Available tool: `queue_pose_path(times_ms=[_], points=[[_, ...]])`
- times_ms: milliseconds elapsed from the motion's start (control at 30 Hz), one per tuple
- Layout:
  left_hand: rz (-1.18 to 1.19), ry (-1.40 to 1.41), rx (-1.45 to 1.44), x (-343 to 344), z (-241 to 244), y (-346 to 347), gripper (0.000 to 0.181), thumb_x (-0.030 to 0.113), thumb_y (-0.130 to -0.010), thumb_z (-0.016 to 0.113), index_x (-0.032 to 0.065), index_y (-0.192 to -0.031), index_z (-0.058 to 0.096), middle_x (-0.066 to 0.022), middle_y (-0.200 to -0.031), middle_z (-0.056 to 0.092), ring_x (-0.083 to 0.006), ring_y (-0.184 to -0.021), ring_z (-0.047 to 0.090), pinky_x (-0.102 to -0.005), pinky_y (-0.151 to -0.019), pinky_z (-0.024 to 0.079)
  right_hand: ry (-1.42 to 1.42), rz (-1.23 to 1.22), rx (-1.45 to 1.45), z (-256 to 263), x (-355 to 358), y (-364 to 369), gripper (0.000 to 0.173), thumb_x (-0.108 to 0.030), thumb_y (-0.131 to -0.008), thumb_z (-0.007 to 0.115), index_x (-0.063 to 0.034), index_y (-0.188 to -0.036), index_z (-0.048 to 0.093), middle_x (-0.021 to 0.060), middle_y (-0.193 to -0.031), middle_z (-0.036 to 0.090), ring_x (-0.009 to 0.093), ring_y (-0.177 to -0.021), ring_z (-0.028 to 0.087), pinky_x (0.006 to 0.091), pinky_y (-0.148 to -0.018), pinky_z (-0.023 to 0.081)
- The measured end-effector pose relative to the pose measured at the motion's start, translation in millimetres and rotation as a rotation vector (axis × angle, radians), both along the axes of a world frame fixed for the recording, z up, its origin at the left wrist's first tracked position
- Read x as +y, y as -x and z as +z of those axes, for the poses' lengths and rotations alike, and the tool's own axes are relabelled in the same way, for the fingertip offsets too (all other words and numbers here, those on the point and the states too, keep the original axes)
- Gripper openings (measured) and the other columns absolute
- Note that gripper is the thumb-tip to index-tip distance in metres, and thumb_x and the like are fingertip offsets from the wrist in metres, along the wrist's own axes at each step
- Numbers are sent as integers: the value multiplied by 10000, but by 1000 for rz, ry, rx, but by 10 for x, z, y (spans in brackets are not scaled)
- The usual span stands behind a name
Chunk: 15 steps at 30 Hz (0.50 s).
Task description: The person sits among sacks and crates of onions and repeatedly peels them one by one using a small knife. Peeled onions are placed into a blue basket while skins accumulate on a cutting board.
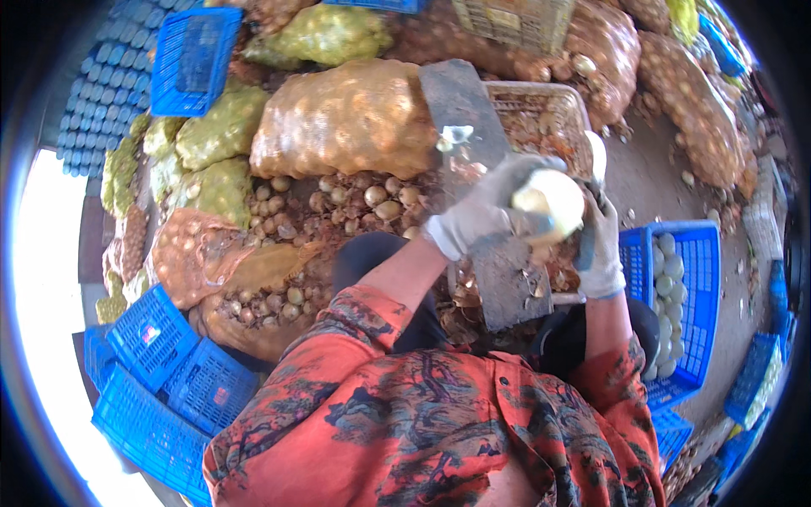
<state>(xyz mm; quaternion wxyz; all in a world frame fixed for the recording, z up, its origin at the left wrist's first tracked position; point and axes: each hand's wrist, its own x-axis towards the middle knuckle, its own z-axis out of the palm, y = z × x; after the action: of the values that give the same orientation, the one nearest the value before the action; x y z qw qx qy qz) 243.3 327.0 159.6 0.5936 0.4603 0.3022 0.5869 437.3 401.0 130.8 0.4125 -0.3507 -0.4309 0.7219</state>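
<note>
My left hand, in a pale work glove, grips a large peeled onion above a dark board. Close to the onion's right side, my right hand, gloved too, is curled around a pale curved object that sticks up past the fingers; blur hides what it is, possibly a knife. The board lies across a plastic crate filled with onion skins. A white onion scrap rests on the board's upper part.
A big mesh sack of onions lies ahead, with loose unpeeled onions near my left knee. At my right stands a blue crate holding peeled onions. Blue crates are piled at lower left. More onion sacks lie at upper right.
</note>
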Motion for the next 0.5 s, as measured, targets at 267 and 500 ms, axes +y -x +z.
queue_pose_path(times_ms=[267, 500], points=[[7, 325, -129, -91, -28, -9, 760, 441, -875, 715, 23, -1445, 435, -131, -1361, 558, -269, -1251, 574, -430, -995, 537, -542, -109, -424, 255, -40, 63, 159, -83, -969, 620, -4, -1089, 688, 84, -913, 711, 147, -796, 656, 273, -750, 522], [43, 330, -252, -5, -9, 53, 751, 509, -914, 679, 44, -1451, 435, -117, -1389, 547, -263, -1268, 555, -431, -1061, 471, -997, -17, -721, 454, -224, -105, 185, -155, -911, 677, -92, -1085, 667, 141, -812, 662, 327, -771, 680, 404, -700, 536]])
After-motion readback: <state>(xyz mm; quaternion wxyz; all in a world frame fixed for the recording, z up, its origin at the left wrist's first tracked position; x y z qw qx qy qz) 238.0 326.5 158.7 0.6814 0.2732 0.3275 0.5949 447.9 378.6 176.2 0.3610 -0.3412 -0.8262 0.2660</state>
